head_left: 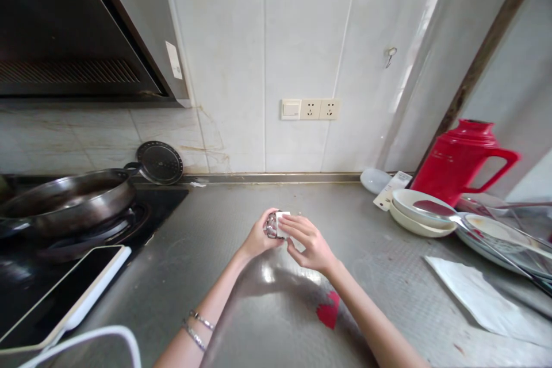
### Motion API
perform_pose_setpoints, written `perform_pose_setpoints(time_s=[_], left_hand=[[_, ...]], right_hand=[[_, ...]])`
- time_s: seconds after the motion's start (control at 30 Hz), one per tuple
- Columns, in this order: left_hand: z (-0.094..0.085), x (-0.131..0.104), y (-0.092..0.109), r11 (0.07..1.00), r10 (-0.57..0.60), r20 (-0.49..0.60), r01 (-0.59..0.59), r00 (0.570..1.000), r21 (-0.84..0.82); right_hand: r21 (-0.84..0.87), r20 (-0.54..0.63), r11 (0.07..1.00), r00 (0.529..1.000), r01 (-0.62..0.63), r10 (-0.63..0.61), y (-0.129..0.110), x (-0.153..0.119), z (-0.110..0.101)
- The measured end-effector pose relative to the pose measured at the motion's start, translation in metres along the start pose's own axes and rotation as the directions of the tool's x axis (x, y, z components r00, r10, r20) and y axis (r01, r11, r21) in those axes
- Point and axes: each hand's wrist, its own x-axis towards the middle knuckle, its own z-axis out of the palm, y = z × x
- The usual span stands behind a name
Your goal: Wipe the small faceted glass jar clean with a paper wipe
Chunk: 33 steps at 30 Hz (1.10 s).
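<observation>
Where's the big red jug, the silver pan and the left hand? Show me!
Red jug [457, 155]: head view, on its body.
Silver pan [88, 211]: head view, on its outer side.
Left hand [255, 238]: head view, on the back of the hand.

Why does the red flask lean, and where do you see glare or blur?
Head view: the flask leans near the right edge, probably lens stretch; same head view: glare on the counter, low centre, and a pale streak on the wall, at right; head view again: the thing in the left hand is too small to make out.
</observation>
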Motion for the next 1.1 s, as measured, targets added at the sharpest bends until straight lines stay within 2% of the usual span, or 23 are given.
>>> perform_pose_setpoints(time_s=[0.13,0.3,0.37,0.43,0.57,0.73,0.8,0.87,0.93,1.0,1.1], left_hand=[[0.001,0.0,0.001,1.0,0.02,-0.009,-0.02,1.0,-0.001],[0.001,0.001,0.002,1.0,0.007,-0.035,-0.007,0.999,-0.003],[0.001,0.001,0.002,1.0,0.016,-0.026,-0.016,1.0,-0.009],[0.001,0.001,0.003,1.0,0.025,-0.008,-0.025,1.0,-0.015],[-0.001,0.002,0.002,0.999,0.032,-0.012,-0.032,0.999,-0.014],[-0.006,0.004,-0.003,0.999,0.046,-0.034,-0.045,0.998,0.025],[-0.007,0.004,-0.004,0.999,0.023,-0.023,-0.022,0.999,0.05],[-0.007,0.004,-0.003,0.998,0.001,-0.007,-0.001,1.0,0.062],[-0.004,0.003,-0.002,0.998,0.007,0.008,-0.008,1.0,0.065],[-0.002,0.002,-0.001,0.998,0.027,0.034,-0.029,0.999,0.059],[0.0,0.0,-0.002,0.998,0.035,0.054,-0.037,0.998,0.049]], right_hand=[[0.02,-0.039,0.997,0.996,-0.076,0.077,0.002,0.004,0.001],[0.034,-0.177,0.983,0.967,-0.18,0.183,0.007,0.002,0.0],[-0.013,-0.145,0.989,0.979,-0.148,0.144,0.006,0.001,0.001],[-0.063,-0.064,0.995,0.995,-0.079,0.075,0.003,0.001,0.002],[-0.119,0.013,0.993,1.0,0.005,-0.004,-0.006,0.003,0.003],[-0.027,0.045,1.0,0.999,-0.002,0.004,-0.014,0.003,0.008],[0.057,-0.013,0.997,0.998,-0.056,0.057,-0.013,0.001,0.01],[0.115,-0.119,0.985,0.982,-0.132,0.146,-0.009,0.0,0.012],[0.098,-0.18,0.98,0.965,-0.175,0.19,-0.003,-0.001,0.013],[0.025,-0.132,0.987,0.978,-0.159,0.161,0.0,-0.002,0.013],[-0.059,0.006,0.995,0.996,-0.084,0.084,0.001,-0.003,0.013]])
